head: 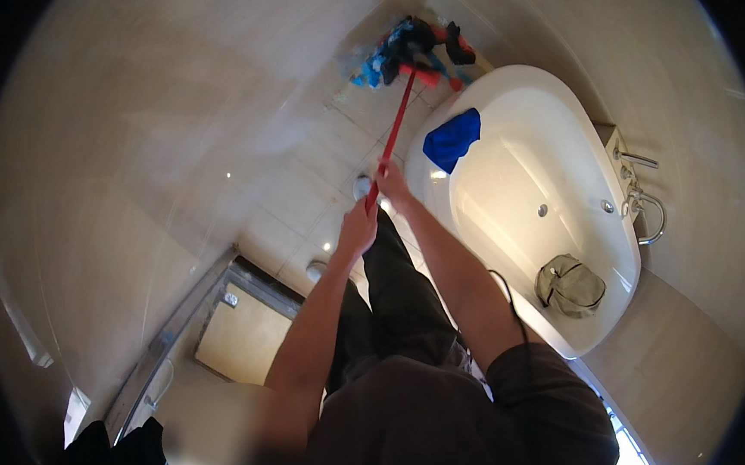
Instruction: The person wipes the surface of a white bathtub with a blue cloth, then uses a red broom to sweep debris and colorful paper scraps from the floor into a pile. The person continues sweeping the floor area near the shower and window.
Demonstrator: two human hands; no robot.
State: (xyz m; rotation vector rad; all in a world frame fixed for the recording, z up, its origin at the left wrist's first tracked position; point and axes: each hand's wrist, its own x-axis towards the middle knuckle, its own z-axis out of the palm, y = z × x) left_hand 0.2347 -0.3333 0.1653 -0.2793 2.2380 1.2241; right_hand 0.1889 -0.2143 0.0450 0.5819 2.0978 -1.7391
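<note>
Both of my hands are closed around a long red handle (pixel 399 117) that slopes away from me over the tiled floor. My left hand (pixel 358 230) grips its near end, and my right hand (pixel 392 182) holds it a little farther up. At the handle's far end a red head (pixel 422 75) lies against a heap of blue, black and red cloth-like items (pixel 408 42) in the corner. Whether the head is a broom or a mop cannot be told. A blue cloth (pixel 452 140) hangs over the near rim of the white bathtub.
The oval bathtub (pixel 517 83) stands on my right, with a grey-green bag or cap (pixel 571 286) inside it and chrome taps (pixel 636 198) at its far side. A glass-sided enclosure with a dark frame (pixel 262 282) is at lower left. Tiled walls meet behind the heap.
</note>
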